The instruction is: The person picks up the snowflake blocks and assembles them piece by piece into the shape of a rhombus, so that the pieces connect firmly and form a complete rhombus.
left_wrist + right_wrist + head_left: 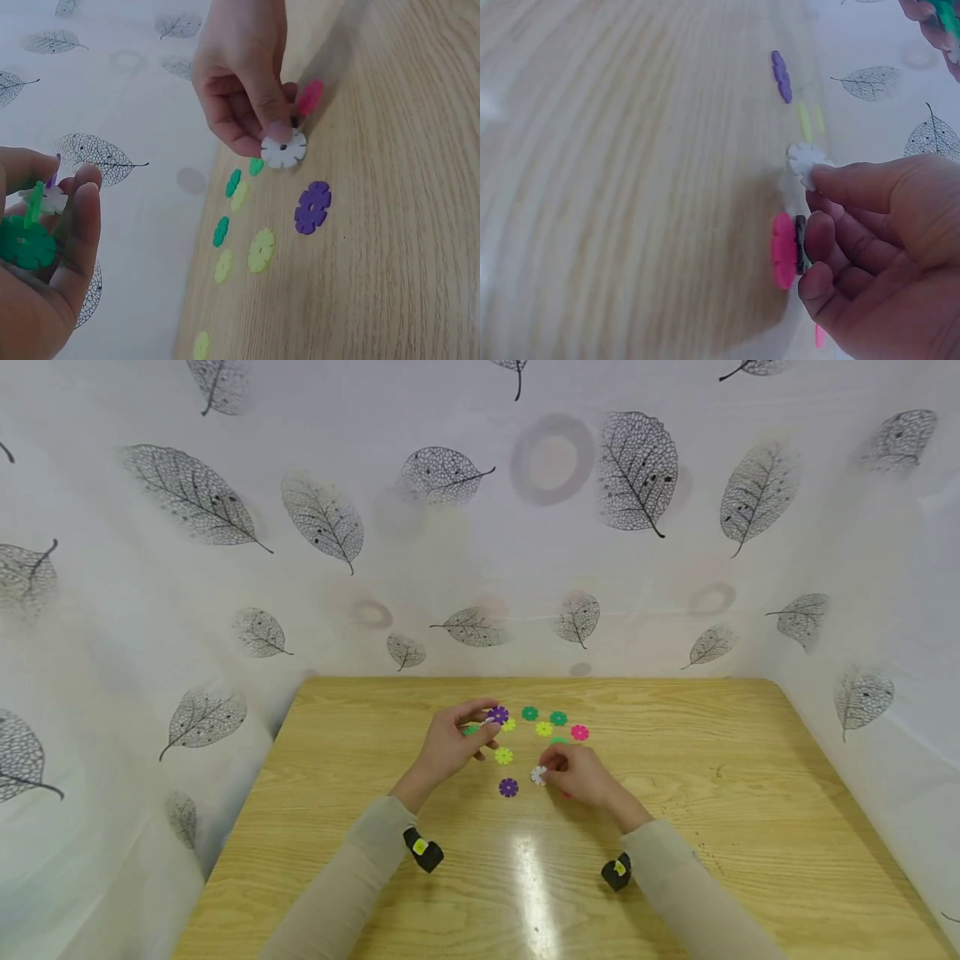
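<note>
My left hand is raised over the table's far half and holds a small cluster of joined, notched plastic discs. A purple disc shows on it in the head view; in the left wrist view there are a green disc and a white one. Between thumb and fingers, my right hand pinches a single white notched disc by its edge. Close by that hand are a pink disc and a dark disc. A purple disc lies on the table between the hands.
Loose discs lie beyond the hands on the wooden table: yellow, dark green and pink among them. A leaf-patterned curtain hangs behind the table and along its sides. Each wrist wears a black camera.
</note>
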Available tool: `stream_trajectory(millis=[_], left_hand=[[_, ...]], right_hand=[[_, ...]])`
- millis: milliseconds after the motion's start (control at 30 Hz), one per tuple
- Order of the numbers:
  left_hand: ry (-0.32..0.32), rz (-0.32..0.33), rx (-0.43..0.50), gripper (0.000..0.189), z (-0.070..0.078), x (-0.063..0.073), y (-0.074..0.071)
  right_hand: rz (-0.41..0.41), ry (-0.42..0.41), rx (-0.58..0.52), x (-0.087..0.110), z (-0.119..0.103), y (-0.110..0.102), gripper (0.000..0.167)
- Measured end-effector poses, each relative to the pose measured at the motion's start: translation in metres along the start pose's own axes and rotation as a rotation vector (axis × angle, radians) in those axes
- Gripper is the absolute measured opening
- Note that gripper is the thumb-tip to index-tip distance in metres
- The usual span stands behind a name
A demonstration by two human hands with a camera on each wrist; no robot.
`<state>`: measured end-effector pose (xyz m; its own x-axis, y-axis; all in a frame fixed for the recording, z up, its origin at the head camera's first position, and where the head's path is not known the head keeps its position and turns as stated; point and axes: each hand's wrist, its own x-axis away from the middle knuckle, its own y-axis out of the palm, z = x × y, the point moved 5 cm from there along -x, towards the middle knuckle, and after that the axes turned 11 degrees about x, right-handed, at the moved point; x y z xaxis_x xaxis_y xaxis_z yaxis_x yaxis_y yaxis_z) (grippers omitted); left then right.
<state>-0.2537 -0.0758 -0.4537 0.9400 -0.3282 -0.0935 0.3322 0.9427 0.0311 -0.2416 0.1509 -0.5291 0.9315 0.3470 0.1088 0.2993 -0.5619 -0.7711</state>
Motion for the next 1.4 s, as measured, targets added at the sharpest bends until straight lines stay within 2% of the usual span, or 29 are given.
stream_trajectory(millis=[133, 467, 767, 1033, 1400], left_hand=[[0.006, -0.002, -0.005, 0.041, 0.0, 0.0, 0.0], [0.012, -0.002, -0.02, 0.041, 0.0, -0.001, -0.001], [0.009, -0.01, -0.035, 0.041, -0.002, -0.001, -0.001], [-0.02, -0.014, -0.022, 0.04, -0.007, 0.001, 0.001], [-0.008, -0.027, -0.013, 0.041, -0.003, 0.001, 0.003]], right_hand=[[0.031, 0.01, -0.032, 0.001, -0.004, -0.01, 0.012], [0.114, -0.027, -0.144, 0.001, -0.023, -0.033, 0.015], [0.21, -0.065, -0.095, 0.002, -0.036, -0.046, 0.01], [0.232, -0.088, -0.126, 0.002, -0.043, -0.049, 0.011], [0.259, -0.116, -0.156, -0.002, -0.055, -0.058, 0.013]])
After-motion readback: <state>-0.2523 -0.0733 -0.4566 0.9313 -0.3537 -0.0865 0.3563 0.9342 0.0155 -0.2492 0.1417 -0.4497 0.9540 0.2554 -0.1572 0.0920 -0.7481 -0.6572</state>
